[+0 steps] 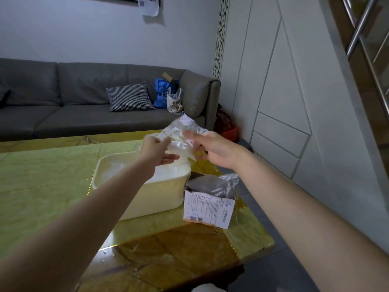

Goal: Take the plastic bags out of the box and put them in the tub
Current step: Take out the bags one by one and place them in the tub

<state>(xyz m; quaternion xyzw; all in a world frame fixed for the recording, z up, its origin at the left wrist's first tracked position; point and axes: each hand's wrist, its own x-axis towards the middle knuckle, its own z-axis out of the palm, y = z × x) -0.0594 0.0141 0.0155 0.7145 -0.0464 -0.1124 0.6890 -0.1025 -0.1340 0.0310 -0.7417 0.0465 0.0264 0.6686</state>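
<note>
Plastic bags (181, 133), 1 crumpled clump, hang above the tub's (168, 186) far right corner, long axis rising rightward. My left hand (156, 147) pinches it; my right hand (208, 147) touches it, fingers straight. I judge it not yet dropped; another bag (228, 180) pokes from the box (207, 209).

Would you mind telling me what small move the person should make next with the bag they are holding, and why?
Probably lower the plastic bag into the tub and let go. The left hand pinches it, the right hand touches it with straight fingers, and it hangs above the tub's far right corner. Another bag sticks out of the box.
</note>
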